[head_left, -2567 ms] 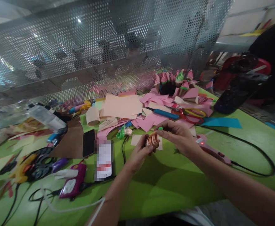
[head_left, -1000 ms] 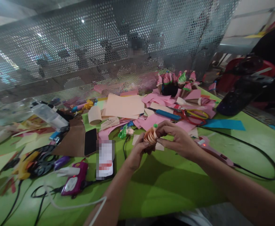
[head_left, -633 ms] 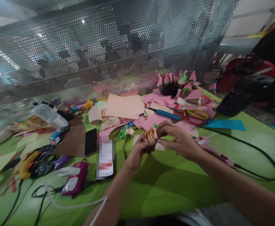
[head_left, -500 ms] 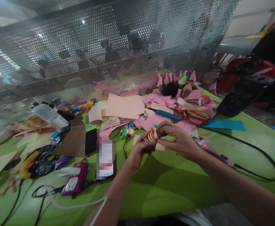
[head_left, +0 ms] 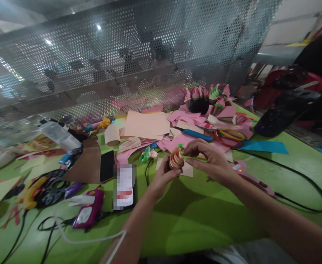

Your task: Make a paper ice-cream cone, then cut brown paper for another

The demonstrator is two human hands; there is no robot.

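Note:
My left hand point(head_left: 162, 178) is closed around a peach paper swirl point(head_left: 176, 160), its layers wound in a spiral like soft ice cream. A small green tip point(head_left: 180, 145) tops the swirl. Just right of it is my right hand point(head_left: 209, 161), thumb and fingers apart, with the fingertips close to the paper's edge. Under the hands lies a pale paper piece point(head_left: 187, 169) on the green table point(head_left: 194, 220). A pink hot glue gun point(head_left: 253, 178) with a lit red light rests beyond my right wrist.
Finished paper cones with pink and green swirls point(head_left: 213, 91) stand at the back. Scissors point(head_left: 231, 137), a blue cutter point(head_left: 198, 134) and paper scraps lie ahead. Two phones point(head_left: 107, 166), a purple power box point(head_left: 87, 211), tape and cables fill the left. A perforated metal screen point(head_left: 108, 66) borders the table.
My right hand has drawn slightly off the swirl, its fingers opening. The swirl now shows more of its side and has turned a little in my left hand.

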